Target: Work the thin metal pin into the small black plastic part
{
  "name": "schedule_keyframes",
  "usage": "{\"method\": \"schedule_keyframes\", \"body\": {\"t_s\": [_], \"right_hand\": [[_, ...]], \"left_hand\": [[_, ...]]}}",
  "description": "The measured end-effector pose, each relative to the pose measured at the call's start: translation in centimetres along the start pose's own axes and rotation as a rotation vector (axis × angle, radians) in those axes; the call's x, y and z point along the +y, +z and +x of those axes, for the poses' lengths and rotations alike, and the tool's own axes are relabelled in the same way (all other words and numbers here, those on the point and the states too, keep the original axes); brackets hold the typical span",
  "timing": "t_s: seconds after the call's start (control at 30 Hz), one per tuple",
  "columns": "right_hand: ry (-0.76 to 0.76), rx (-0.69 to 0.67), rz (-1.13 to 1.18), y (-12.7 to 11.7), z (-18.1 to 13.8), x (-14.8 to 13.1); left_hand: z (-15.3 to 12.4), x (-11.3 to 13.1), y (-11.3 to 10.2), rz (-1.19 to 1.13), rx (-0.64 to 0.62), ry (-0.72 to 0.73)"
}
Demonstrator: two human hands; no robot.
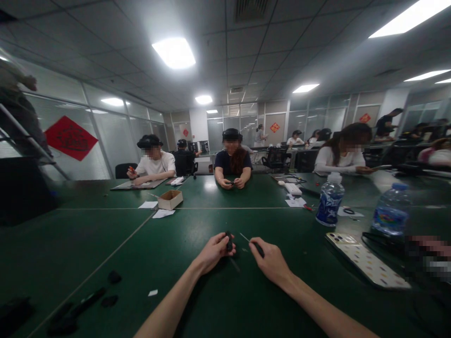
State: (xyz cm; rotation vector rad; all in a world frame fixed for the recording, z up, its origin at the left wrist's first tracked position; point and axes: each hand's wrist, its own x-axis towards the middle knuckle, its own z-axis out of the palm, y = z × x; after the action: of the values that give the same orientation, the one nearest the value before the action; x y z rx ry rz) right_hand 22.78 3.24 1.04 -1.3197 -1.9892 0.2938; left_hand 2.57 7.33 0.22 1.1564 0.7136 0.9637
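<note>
Clamping one black part (pixel 229 241) in left fingers (pixel 222 242), one probable screwdriver (pixel 260 249) in right fingers (pixel 265 243), two bottles (pixel 330 204) beyond

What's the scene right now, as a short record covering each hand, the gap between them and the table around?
left hand: holds a small black part
right hand: holds a thin tool by its black handle
contact: tool tip and part apart
table, near left: black pieces, white scrap
table, right: phone, pale-capped bottle, blue-capped bottle
table, farther off: open box
</note>
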Motion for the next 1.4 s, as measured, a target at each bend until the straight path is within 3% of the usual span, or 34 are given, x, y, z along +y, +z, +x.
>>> {"method": "schedule_keyframes", "body": {"t_s": [0.17, 0.4, 0.67, 0.93, 1.4], "right_hand": [[-0.179, -0.157, -0.016, -0.4, -0.4, -1.1], [-0.138, -0.181, -0.051, -0.7, -0.4, -1.4], [-0.090, -0.151, -0.066, -0.4, -0.3, -1.1], [-0.093, -0.149, -0.052, -0.4, -0.4, -1.0], [-0.110, -0.145, -0.029, -0.6, -0.4, -1.4]], "left_hand": [[0.4, -0.5, -0.2, -0.014, 0.097, -0.006], [0.0, 0.1, 0.1, 0.038, 0.028, 0.044], [-0.1, 0.4, 0.1, 0.027, -0.003, -0.001], [-0.4, 0.3, -0.1, 0.162, 0.031, 0.026], [0.2, 0.0, 0.0, 0.003, 0.082, 0.074]]}}
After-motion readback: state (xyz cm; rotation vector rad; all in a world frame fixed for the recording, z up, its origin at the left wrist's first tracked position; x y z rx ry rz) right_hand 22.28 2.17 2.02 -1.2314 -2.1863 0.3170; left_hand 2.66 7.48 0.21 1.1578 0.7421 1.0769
